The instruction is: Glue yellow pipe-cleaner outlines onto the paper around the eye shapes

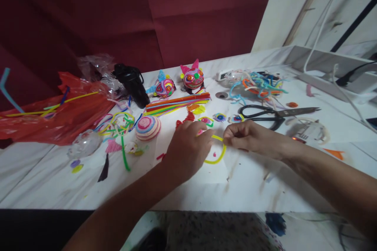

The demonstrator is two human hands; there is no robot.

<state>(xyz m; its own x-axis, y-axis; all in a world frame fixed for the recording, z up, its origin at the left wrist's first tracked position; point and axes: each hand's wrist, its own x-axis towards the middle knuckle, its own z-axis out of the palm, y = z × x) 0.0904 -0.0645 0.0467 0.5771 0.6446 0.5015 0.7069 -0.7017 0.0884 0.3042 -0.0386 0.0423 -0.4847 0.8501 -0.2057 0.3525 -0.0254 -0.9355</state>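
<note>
A yellow pipe cleaner [217,160] bends in a loop between my hands, above a white sheet of paper [191,174]. My left hand [190,147] is closed on its left part, the fingertips partly hidden behind the knuckles. With thumb and finger pinched, my right hand [246,137] grips the loop's right side. Just beyond my hands lie small coiled eye-shaped pieces, among them a blue one [219,117] and a yellow-edged one [236,119]. A red fuzzy piece [188,117] sits behind my left hand.
Black-handled scissors [278,113] lie beyond my right hand. A striped coiled dome [147,127], a bundle of pipe cleaners [176,104], two colourful animal heads [193,77], a black bottle [132,84] and a red plastic bag [73,113] lie farther back. A tangle of pipe cleaners [262,86] is at right.
</note>
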